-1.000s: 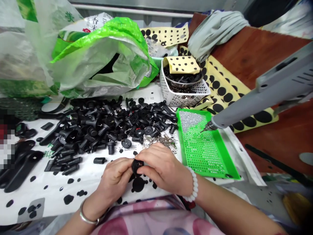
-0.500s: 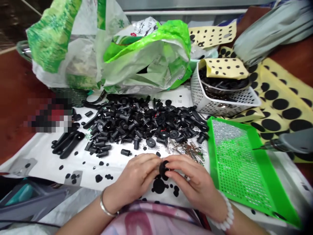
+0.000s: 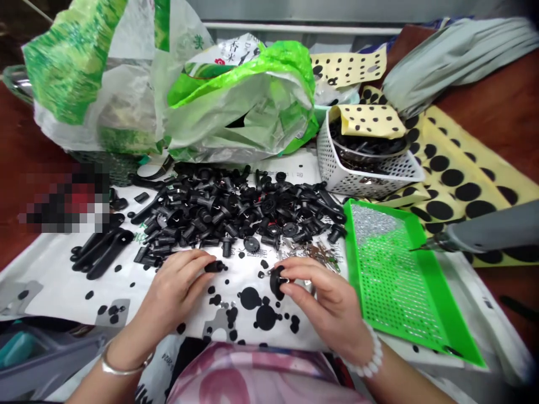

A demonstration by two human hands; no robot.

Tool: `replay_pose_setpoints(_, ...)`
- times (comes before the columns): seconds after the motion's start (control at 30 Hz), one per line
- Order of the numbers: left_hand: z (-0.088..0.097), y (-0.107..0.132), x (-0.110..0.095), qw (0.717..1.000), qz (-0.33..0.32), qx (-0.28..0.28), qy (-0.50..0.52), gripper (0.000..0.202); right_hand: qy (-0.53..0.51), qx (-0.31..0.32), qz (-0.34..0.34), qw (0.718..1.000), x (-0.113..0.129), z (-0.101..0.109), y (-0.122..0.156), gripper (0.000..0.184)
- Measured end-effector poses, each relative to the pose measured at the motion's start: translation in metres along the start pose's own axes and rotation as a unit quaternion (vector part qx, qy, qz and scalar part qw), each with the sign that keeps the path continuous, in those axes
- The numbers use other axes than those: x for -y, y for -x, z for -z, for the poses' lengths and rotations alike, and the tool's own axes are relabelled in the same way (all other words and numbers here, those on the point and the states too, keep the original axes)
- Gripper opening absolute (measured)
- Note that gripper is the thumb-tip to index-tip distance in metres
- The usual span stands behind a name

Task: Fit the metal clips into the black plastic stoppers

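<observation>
The right hand [image 3: 326, 294] pinches a round black cap [image 3: 276, 282] between thumb and fingers, over the white sheet [image 3: 53, 278]; the left hand [image 3: 174, 286], half-curled, touches a black cylinder [image 3: 215, 266] (whether gripping it, I cannot tell).

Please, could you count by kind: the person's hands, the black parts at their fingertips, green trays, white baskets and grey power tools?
Hands: 2 (left hand, right hand)
Black parts there: 2 (cylinder, round part)
Green tray: 1
White basket: 1
Grey power tool: 1
Total: 7
</observation>
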State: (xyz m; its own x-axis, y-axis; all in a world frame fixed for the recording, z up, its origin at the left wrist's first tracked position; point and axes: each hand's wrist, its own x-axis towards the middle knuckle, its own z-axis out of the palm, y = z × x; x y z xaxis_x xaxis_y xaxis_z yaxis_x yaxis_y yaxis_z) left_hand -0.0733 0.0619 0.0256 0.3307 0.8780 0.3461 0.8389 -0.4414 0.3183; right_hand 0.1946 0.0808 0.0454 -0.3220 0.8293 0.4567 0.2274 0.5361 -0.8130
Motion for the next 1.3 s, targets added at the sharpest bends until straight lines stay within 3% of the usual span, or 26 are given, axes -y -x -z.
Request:
replay_pose_setpoints(0.2,-0.004,-0.01,-0.028,0.977,0.003,0.056,0.208,0.026,-0.017,0.018,0.104,0.994,0.015,-0.001,-0.008,0.017)
replay_pose_setpoints(0.5,0.002,-0.02,-0.047,0.939,-0.012,0.105,0.327,0.032,0.062,0.074,0.175,0.98,0.01,0.0,-0.007,0.011)
replay_pose_setpoints(0.6,0.005,-0.025,-0.05,0.932,-0.022,0.103,0.347,0.035,0.043,0.073,0.153,0.985,0.011,0.002,-0.009,0.012)
replay_pose_setpoints(0.7,0.003,-0.029,-0.052,0.921,-0.018,0.1,0.375,0.034,-0.011,0.066,0.063,0.996,0.01,0.003,-0.011,0.009)
replay_pose_setpoints(0.77,-0.001,-0.031,-0.052,0.908,0.003,0.106,0.406,0.03,-0.034,0.068,0.009,0.997,0.008,0.004,-0.012,0.006)
replay_pose_setpoints(0.83,-0.007,-0.032,-0.053,0.888,0.048,0.122,0.441,0.024,-0.023,0.068,0.005,0.997,0.005,0.006,-0.012,0.008)
replay_pose_setpoints(1.0,-0.018,-0.03,-0.056,0.83,0.145,0.163,0.513,0.02,0.093,0.151,0.121,0.977,0.003,0.015,-0.012,0.04)
replay_pose_setpoints(1.1,-0.018,-0.03,-0.056,0.815,0.155,0.175,0.531,0.018,0.163,0.177,0.149,0.959,0.003,0.018,-0.013,0.036)
replay_pose_setpoints(1.2,-0.017,-0.03,-0.057,0.814,0.158,0.172,0.531,0.013,0.179,0.16,0.155,0.958,0.001,0.014,-0.014,0.034)
replay_pose_setpoints(1.3,-0.018,-0.031,-0.058,0.848,0.137,0.153,0.488,0.013,0.184,0.121,0.124,0.968,-0.002,0.007,-0.012,0.04)
